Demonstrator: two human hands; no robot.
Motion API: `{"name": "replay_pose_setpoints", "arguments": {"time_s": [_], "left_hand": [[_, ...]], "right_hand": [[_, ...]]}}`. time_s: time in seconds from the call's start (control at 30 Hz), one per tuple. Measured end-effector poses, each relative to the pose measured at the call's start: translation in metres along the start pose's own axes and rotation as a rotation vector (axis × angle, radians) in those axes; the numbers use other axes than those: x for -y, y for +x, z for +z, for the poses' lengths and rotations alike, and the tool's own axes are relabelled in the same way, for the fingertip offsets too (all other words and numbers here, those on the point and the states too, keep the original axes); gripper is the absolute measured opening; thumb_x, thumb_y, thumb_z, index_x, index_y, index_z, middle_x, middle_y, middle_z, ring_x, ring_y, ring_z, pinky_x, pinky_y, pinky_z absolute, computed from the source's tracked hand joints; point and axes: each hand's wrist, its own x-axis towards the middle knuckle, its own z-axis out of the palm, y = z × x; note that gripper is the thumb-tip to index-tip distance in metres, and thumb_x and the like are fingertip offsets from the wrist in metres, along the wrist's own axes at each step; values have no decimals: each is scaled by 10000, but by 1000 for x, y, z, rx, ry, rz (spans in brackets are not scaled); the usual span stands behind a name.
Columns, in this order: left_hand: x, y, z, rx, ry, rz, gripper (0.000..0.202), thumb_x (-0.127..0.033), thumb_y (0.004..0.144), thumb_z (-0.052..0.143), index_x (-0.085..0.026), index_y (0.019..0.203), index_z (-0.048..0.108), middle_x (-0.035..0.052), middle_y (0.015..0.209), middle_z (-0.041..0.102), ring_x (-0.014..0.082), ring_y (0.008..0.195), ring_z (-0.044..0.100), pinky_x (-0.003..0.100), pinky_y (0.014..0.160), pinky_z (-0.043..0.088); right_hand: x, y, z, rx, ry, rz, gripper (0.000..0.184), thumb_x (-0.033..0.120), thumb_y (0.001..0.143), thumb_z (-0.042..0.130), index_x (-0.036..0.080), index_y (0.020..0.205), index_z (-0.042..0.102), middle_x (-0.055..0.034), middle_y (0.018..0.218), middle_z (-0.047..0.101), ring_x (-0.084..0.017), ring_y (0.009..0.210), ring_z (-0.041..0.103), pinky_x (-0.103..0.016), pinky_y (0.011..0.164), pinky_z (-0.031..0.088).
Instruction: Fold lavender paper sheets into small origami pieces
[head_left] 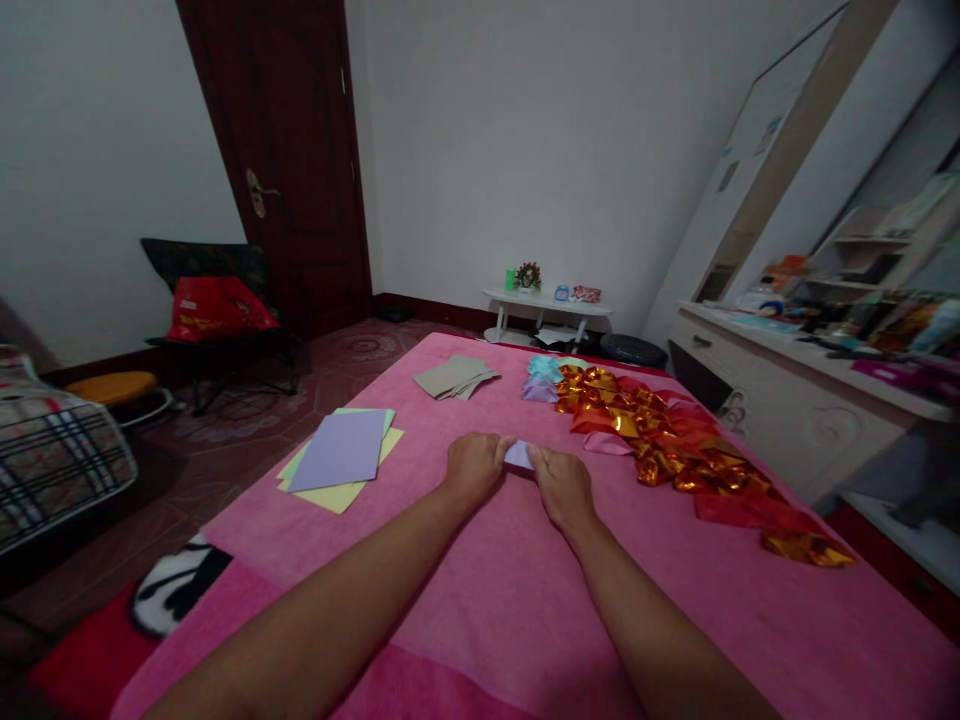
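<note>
A small piece of folded purple paper (519,456) is stretched between my two hands, just over the pink cloth (480,590). My left hand (474,468) grips its left end, fingers closed. At the right end, my right hand (562,486) pinches it between thumb and fingers. To the left lies a stack of coloured sheets, a purple sheet (341,450) on top and a yellow sheet (337,497) showing below. Grey-brown sheets (454,377) are fanned out farther back. Rows of folded gold paper pieces (675,445) lie on the right, with red, pink and blue ones among them.
A white dresser (795,375) crowded with items stands along the right. Behind the table is a low white stand (547,300) with small objects. At the left are a chair with a red bag (217,308), a yellow stool (111,386) and a brown door (289,150).
</note>
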Motion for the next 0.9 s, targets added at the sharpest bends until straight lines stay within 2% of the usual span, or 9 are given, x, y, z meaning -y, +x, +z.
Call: {"name": "replay_pose_setpoints", "arguments": {"time_s": [0.33,0.57,0.77,0.9], "left_hand": [[-2,0,-1,13,-27,19,585,-496,954,221,-211,912,730,95,899,721,202,825,646,281,685,393],[-1,0,-2,18,-110,29,589,-491,957,223,-210,865,734,73,838,724,177,753,635,262,619,346],[2,2,-1,25,-187,-4,600,-479,963,225,-184,826,728,74,811,715,161,711,614,253,581,307],[1,1,-1,10,-180,12,593,-485,958,236,-189,807,727,72,781,711,160,692,601,254,573,286]], "right_hand": [[1,0,-1,0,-58,94,460,399,967,294,227,856,706,-59,832,726,-171,765,633,-259,616,328],[-1,1,-1,-11,35,84,465,391,962,310,218,763,694,-37,749,704,-151,683,597,-247,577,304],[-3,1,2,-32,154,-36,468,379,958,317,193,701,661,-21,668,666,-136,621,575,-229,575,322],[-5,1,3,-52,200,15,498,428,954,302,198,684,653,-17,639,649,-136,597,563,-228,558,316]]}}
